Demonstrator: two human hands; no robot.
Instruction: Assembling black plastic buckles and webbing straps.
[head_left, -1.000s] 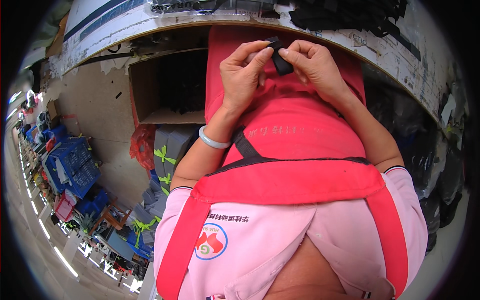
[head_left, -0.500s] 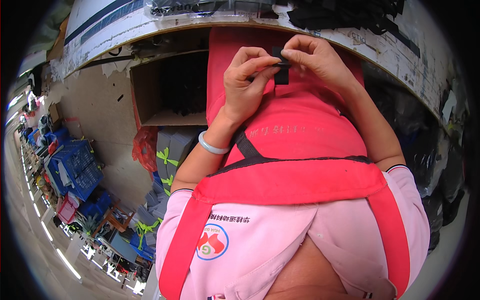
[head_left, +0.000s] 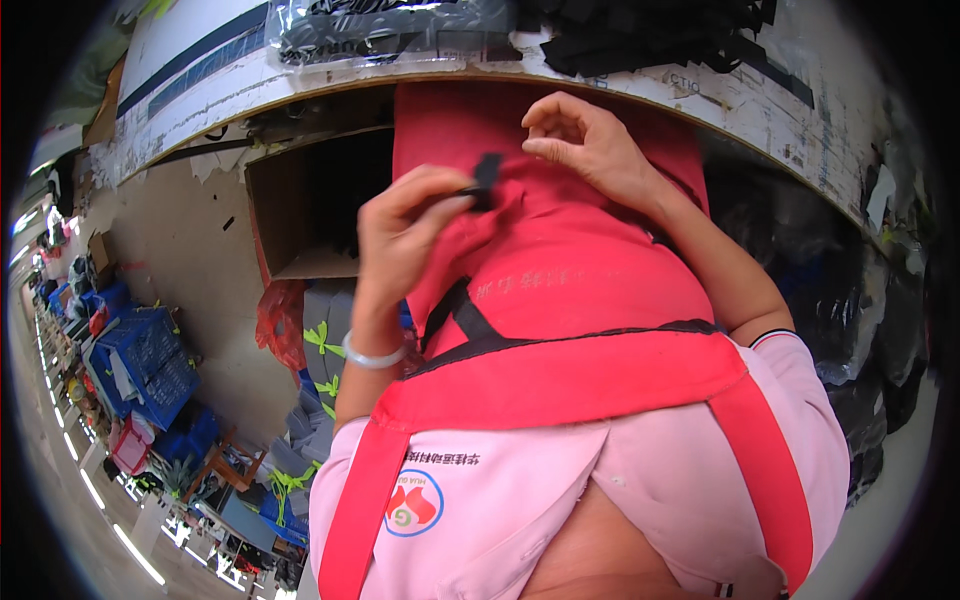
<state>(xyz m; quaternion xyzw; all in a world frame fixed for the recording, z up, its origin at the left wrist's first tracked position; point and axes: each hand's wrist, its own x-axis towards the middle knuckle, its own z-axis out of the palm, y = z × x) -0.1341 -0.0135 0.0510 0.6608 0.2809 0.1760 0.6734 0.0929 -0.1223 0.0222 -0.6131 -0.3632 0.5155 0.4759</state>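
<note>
My left hand [head_left: 412, 215] pinches a small black strap piece [head_left: 486, 174] between thumb and fingers, slightly smeared by motion. It hangs over the left side of the red apron [head_left: 560, 245] on my lap. Up and to the right, my right hand [head_left: 585, 140] is loosely curled above the apron, with a gap between thumb and fingertips and nothing seen in it. The two hands are apart.
Ahead runs the edge of a worn white table [head_left: 200, 105], bearing a clear plastic bag [head_left: 390, 32] and a heap of black strips [head_left: 650, 35]. An open cardboard box [head_left: 315, 262] stands at my left, near a red plastic bag [head_left: 280, 318] and tied grey bundles [head_left: 325, 300]. Dark plastic-wrapped things [head_left: 840, 320] lie at right.
My hands have come apart. The left hand has moved left and toward me with the black strap piece, while the right has let go of it and drawn slightly back.
</note>
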